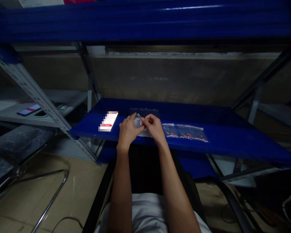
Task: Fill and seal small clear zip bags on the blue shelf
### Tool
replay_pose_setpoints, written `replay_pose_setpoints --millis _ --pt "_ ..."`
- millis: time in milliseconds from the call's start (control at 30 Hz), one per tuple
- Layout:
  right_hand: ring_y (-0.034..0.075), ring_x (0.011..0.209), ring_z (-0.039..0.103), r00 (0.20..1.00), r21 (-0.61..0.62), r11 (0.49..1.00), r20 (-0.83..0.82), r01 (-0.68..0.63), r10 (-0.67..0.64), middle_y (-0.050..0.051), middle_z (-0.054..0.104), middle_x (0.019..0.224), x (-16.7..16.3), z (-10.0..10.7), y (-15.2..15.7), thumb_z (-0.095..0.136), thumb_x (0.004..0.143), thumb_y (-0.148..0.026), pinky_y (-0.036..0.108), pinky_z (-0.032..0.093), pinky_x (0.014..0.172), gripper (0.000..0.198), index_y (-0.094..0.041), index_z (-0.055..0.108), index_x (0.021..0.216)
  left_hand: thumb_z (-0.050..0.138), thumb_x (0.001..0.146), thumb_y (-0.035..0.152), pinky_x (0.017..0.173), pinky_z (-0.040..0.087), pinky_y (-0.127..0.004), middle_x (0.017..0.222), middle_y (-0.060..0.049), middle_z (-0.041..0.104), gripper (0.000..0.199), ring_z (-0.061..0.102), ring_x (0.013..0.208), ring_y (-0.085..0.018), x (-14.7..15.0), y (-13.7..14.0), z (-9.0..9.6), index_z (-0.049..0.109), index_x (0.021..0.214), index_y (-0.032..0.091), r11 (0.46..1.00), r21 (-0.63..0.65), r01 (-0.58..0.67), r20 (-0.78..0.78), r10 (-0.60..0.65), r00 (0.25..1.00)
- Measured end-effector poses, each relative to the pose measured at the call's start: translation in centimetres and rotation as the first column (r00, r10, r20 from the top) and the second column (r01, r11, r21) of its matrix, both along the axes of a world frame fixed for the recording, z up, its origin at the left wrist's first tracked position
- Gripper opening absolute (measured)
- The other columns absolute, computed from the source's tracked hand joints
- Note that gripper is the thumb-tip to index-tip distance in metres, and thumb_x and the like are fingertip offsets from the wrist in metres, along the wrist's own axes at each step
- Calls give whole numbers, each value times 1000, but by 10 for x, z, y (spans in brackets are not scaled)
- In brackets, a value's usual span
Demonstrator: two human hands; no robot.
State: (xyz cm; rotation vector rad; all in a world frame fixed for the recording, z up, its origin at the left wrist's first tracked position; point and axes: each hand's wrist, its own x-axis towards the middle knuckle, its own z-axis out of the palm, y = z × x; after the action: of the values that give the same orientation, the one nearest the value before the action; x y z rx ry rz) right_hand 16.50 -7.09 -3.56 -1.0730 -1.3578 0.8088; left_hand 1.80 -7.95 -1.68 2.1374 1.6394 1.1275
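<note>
Both hands (pixel 142 127) pinching clear bag (pixel 138 122)

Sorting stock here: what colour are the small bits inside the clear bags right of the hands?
Pinkish-red, in the clear bags on the blue shelf; head view.

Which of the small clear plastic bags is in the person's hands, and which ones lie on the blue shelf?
The small clear bag is pinched between left hand and right hand. The bags with pink beads lie flat on the blue shelf, right of the hands.

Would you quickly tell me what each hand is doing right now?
Left hand: closed, pinching the small clear bag.
Right hand: closed, pinching the same bag from the other side.
</note>
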Motion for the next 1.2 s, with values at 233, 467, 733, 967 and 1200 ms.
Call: replay_pose_setpoints --millis 233,467,733,967,1200 --pt "16 62 52 1000 -25 1000 5 -3 4 -1 58 68 15 1 -9 70 82 -58 27 39 57 36 -23 61 81 82 81 45 102 52 -38 121 -10 70 62 68 116 -29 5 3 -4 65 136 25 996 10 86 60 -87 994" --pt "17 63 51 996 -98 991 -35 -91 87 1 62 71 22 -5 -15 69 83 -59 27 38 54 36 -24 69 81 83 79 40 94 53 -33 108 -7 69 51 69 103 -24 8 8 -13 70 125 23 986 -9 166 142 -163 976" --pt "17 65 51 988 5 997 138 -71 70 0 58 67 24 -2 -15 61 92 -59 28 37 60 41 -22 64 72 86 75 33 88 52 -31 105 -6 71 47 68 97 -21 1 12 -12 71 118 21 976 -21 218 236 -207 950" --pt "17 68 55 971 22 996 225 -87 80 1 63 70 23 -6 -16 55 96 -60 28 39 62 46 -21 67 74 87 74 33 83 54 -30 105 -6 73 44 70 96 -21 -2 13 -17 75 115 21 975 -78 207 283 -178 943" --pt "21 75 64 969 13 996 233 -88 82 3 74 83 27 -6 -8 55 98 -52 29 45 67 35 -23 74 102 84 78 37 87 55 -32 102 -5 76 34 71 94 -20 -14 17 -22 77 109 23 984 -63 169 265 -146 953"
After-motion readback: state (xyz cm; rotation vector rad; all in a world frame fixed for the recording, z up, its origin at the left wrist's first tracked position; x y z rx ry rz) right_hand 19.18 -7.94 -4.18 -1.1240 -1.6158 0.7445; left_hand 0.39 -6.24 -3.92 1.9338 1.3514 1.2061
